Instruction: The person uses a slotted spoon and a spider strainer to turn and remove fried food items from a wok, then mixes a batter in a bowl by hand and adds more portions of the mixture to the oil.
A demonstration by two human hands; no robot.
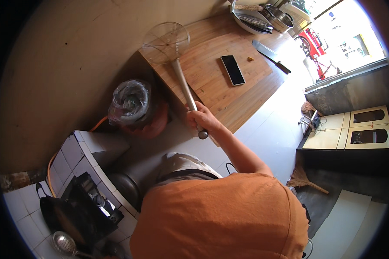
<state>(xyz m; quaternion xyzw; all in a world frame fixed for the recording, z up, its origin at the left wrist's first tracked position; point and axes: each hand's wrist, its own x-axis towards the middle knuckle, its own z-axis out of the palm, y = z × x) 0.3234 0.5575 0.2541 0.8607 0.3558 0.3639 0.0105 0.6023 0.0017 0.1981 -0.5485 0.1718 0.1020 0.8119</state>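
My right hand point(202, 119) is closed round the long handle of a wire mesh strainer point(184, 84), near its knobbed end. The strainer's round basket reaches over the left corner of a wooden table point(243, 115). On the table lies a wooden cutting board point(207, 77). A smartphone point(232, 70) with a dark screen and a small yellow-brown piece point(250, 59) rest on the board. A cleaver-like knife point(265, 50) with a dark handle lies across the board's right edge. My left hand is out of view.
A lined bin point(129, 100) stands by the wall. On the white-tiled stove counter point(100, 171) are a gas burner point(99, 197), a dark wok point(64, 217) and a slotted ladle point(64, 242). Pots point(278, 19) stand at the table's far end; a straw broom point(300, 178) and a cabinet point(347, 129) are at right.
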